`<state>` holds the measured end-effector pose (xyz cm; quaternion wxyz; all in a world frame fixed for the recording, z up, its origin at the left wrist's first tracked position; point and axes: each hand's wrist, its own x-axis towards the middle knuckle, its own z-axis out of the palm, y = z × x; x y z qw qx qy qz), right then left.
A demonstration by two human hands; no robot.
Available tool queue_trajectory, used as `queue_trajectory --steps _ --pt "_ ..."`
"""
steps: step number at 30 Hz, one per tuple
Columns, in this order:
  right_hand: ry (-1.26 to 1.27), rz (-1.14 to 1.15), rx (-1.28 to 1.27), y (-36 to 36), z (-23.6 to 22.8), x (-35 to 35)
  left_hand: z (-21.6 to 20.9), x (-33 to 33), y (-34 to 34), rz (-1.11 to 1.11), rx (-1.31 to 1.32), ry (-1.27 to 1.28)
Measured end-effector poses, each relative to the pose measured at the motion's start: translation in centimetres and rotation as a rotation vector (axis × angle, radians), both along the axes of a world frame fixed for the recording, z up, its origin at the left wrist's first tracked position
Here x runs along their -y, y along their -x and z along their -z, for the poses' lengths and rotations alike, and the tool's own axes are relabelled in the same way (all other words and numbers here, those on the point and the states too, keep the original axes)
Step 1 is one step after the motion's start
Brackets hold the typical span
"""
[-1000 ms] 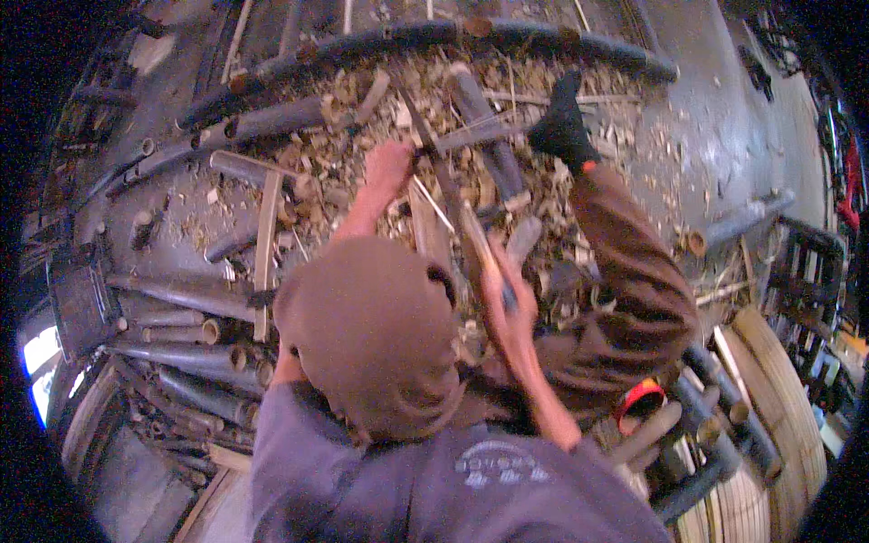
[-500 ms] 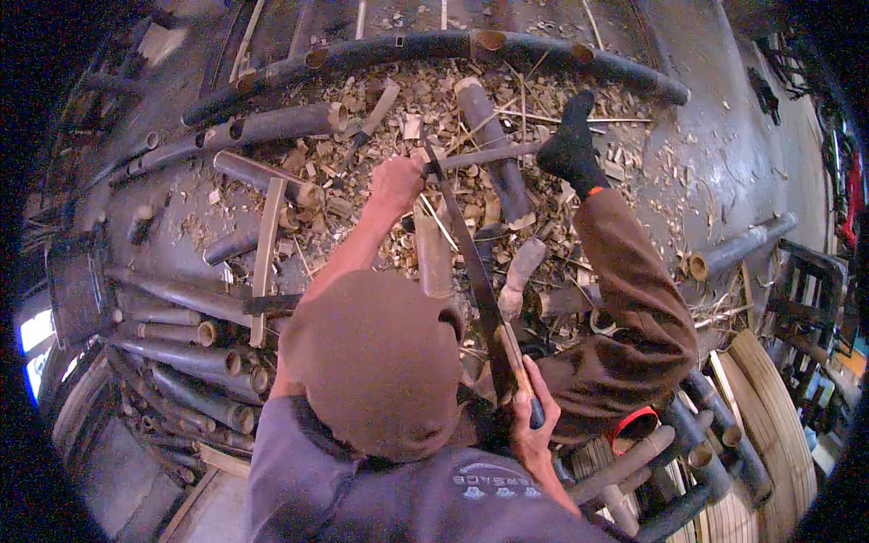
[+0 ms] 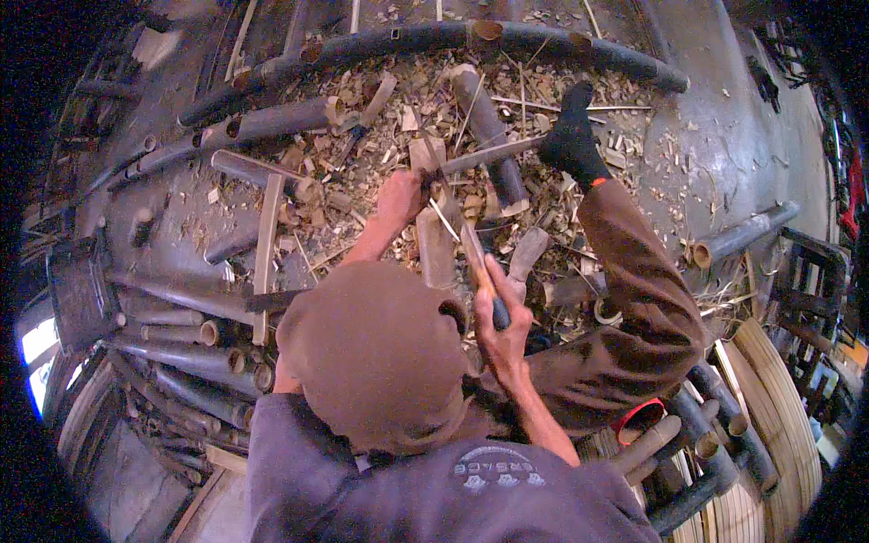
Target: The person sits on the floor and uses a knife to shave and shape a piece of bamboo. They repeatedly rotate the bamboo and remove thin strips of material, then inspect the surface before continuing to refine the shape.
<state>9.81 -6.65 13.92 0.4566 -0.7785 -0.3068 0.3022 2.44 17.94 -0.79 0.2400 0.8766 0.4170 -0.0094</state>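
Note:
My right hand [image 3: 505, 317] is wrapped round the handle of a handsaw [image 3: 475, 253], whose blade points away from me. The blade lies across a narrow strip of bamboo [image 3: 489, 156], close beside my left hand [image 3: 399, 196]. My left hand is closed round the strip's near-left end. At its other end the strip meets my foot in a black sock [image 3: 572, 140]. Beneath the saw and strip lies a short, pale bamboo piece [image 3: 435, 249]. The far part of the blade is blurred. A brown cap [image 3: 376, 353] covers the lower middle of the view.
Wood chips [image 3: 634, 154] litter the floor. A long dark bamboo pole [image 3: 407, 41] lies across the far side, and a thick bamboo length [image 3: 489, 136] lies beyond the strip. Bamboo poles [image 3: 181, 353] are stacked at left. More pieces and curved slats [image 3: 774, 398] lie at right.
My right hand has pushed the saw forward, away from me, so its handle is now nearer the strip. My left hand keeps its hold in nearly the same place.

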Motion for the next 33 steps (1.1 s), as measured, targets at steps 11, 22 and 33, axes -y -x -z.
queue_trajectory --steps 11,22,33 --pt "-0.190 0.038 0.065 -1.8 2.9 -0.2 -1.4 -2.8 1.5 0.064 0.097 -0.045" --pt "-0.293 0.168 0.374 -16.4 -0.9 3.4 -12.2 0.6 27.5 -0.466 0.080 -0.222" --pt "-0.176 0.139 0.865 -31.7 0.8 0.3 -4.1 30.4 31.2 -0.723 -0.472 0.267"
